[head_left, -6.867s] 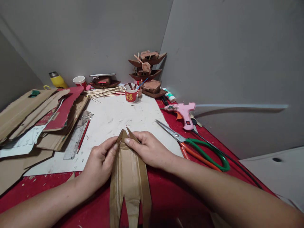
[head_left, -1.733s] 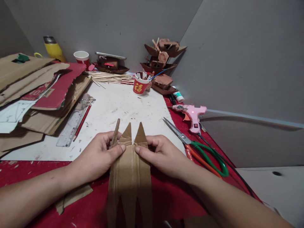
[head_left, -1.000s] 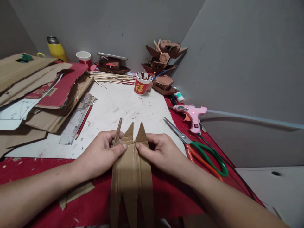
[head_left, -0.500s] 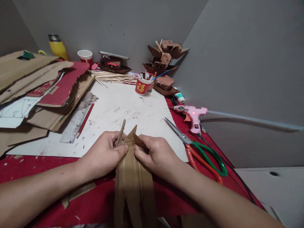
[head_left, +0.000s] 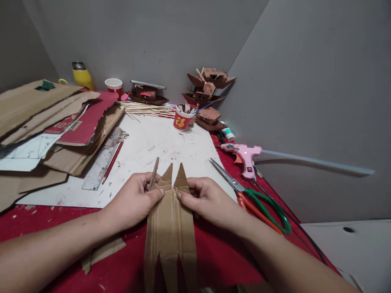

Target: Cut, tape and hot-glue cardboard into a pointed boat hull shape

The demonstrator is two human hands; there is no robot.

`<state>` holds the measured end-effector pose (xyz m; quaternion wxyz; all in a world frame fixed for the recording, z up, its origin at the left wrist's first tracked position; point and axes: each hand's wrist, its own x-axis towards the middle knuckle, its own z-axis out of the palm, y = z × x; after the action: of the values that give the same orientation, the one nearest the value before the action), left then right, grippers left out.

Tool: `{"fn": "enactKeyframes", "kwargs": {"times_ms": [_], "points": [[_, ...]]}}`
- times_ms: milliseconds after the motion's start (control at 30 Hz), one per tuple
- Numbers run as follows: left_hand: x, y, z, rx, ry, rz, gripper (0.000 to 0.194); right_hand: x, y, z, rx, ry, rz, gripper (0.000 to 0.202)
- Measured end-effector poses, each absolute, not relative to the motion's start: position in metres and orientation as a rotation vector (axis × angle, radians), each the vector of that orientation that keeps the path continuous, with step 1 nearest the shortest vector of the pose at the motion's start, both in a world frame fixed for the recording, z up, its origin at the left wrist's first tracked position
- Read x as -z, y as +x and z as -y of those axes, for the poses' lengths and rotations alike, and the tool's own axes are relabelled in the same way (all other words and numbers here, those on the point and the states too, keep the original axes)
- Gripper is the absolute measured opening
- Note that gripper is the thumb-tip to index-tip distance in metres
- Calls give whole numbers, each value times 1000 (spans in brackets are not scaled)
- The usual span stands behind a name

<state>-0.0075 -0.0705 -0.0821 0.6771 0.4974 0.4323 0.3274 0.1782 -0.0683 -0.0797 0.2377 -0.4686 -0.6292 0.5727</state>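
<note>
A folded brown cardboard piece [head_left: 171, 232] with pointed tabs at its far and near ends is held between my hands above the red cloth. My left hand [head_left: 137, 199] pinches its left edge, thumb on top, beside a narrow upright flap. On the right edge, my right hand [head_left: 207, 199] grips just below a pointed tab, its thumb on the face and its fingers behind. Two of the far tabs stand side by side with a gap between them. The near end runs out of the bottom of the view.
Scissors [head_left: 241, 185] and a pink glue gun [head_left: 244, 156] lie at the right. Stacked cardboard [head_left: 39, 106], a ruler [head_left: 97, 171] and a pencil [head_left: 113, 160] are left. Behind are sticks [head_left: 146, 109], a red cup [head_left: 182, 120] and brown model boats [head_left: 204, 95].
The right pointed tab, bent inward before, now stands spread out beside the middle one. My right hand has turned and its fingers have moved behind the cardboard. The view has tilted slightly up.
</note>
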Motion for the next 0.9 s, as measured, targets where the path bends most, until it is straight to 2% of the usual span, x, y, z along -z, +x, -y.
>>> {"fn": "enactKeyframes", "kwargs": {"times_ms": [200,400,467,567,633,900], "points": [[82,-6,71,-708,1108,-982,11,82,178,66,-1573,-1332,1806,11],[80,-2,72,-701,1135,-1072,10,91,170,74,-835,-1484,2186,12],[79,-2,72,-715,1118,-1064,9,90,170,73,-982,-1450,2095,13],[79,-3,70,-755,1089,-1037,9,84,174,70,-1502,-1368,1793,15],[80,-4,69,-770,1077,-1025,10,80,177,68,-1723,-1343,1681,15],[80,-7,69,-705,1090,-901,14,75,180,65,-1819,-1376,1720,17]]}}
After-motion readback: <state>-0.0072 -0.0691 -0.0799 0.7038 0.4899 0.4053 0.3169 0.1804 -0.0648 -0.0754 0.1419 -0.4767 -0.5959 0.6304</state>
